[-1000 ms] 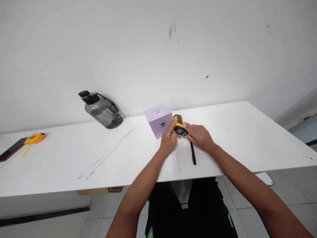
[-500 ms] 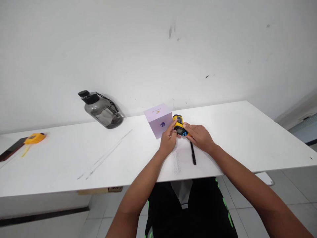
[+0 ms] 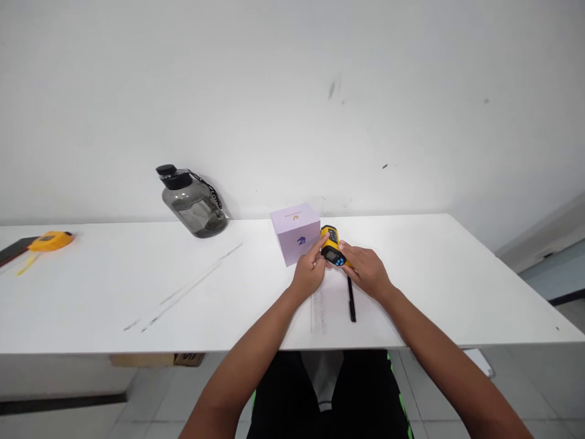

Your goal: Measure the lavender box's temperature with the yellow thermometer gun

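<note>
- Yellow and black, the handheld device [image 3: 333,246] sits right in the grip, its small screen and blue buttons turned up towards the person.
- From where I stand, the left hand [image 3: 308,274] has its near side, a finger stretched along its top; the right hand [image 3: 367,268] is wrapped about the other side. Both are closed on it, thumbs and fingers close together.
- Just left of the grip stands the lilac box [image 3: 298,241], upright; the device's far end is right at its edge, though I can't tell if they touch.
- Done, as far as I can see: the device is in hand and lined up beside the box, and faint writing runs down the paper [image 3: 336,326] nearer the person than the grip.
- Not done, I'd judge: the device hasn't been set down, and no hand is on the black pen [image 3: 351,302], which lies on the paper just below the right hand. Whether the screen shows a reading, I can't make out; nor can I read the writing.
- Farther left of the grip, well apart, a grey bottle [image 3: 194,207] stands by the wall; beyond it lies a yellow tape measure [image 3: 51,241] against a dark flat object [image 3: 16,249], untouched by either hand.
</note>
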Demonstrator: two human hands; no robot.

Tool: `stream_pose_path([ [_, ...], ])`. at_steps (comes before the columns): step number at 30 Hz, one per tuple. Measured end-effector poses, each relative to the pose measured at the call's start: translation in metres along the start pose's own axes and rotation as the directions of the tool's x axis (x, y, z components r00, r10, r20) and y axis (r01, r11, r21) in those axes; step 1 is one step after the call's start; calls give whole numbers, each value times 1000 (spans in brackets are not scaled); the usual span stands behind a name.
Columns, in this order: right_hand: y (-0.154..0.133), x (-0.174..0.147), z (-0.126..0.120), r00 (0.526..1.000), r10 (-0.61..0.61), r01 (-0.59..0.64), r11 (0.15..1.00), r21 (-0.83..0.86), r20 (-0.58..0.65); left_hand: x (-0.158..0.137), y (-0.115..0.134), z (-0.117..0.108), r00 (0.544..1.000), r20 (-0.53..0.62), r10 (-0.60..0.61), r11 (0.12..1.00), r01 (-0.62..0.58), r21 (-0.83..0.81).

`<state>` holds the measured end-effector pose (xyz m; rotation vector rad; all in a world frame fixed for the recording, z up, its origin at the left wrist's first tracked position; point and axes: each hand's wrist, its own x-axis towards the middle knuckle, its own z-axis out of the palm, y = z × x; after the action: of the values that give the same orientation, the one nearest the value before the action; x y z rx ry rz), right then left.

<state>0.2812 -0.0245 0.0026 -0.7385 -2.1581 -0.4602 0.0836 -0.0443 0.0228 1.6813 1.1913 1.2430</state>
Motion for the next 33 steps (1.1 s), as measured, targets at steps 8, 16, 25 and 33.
stream_pose_path([
  [8,0,6,-2,998,-46,46,999,-7,-40,2,-1,-1,999,14,42,998,-41,-37],
  [16,-1,5,-1,998,-38,37,999,-25,-41,0,2,-1,999,1,39,999,-39,13],
  [25,-1,4,0,999,-26,25,1000,-14,-34,0,3,-2,998,19,61,998,-61,4],
  [33,-1,4,1,999,-28,28,1000,-11,-29,0,3,-2,1000,-3,22,996,-21,83],
])
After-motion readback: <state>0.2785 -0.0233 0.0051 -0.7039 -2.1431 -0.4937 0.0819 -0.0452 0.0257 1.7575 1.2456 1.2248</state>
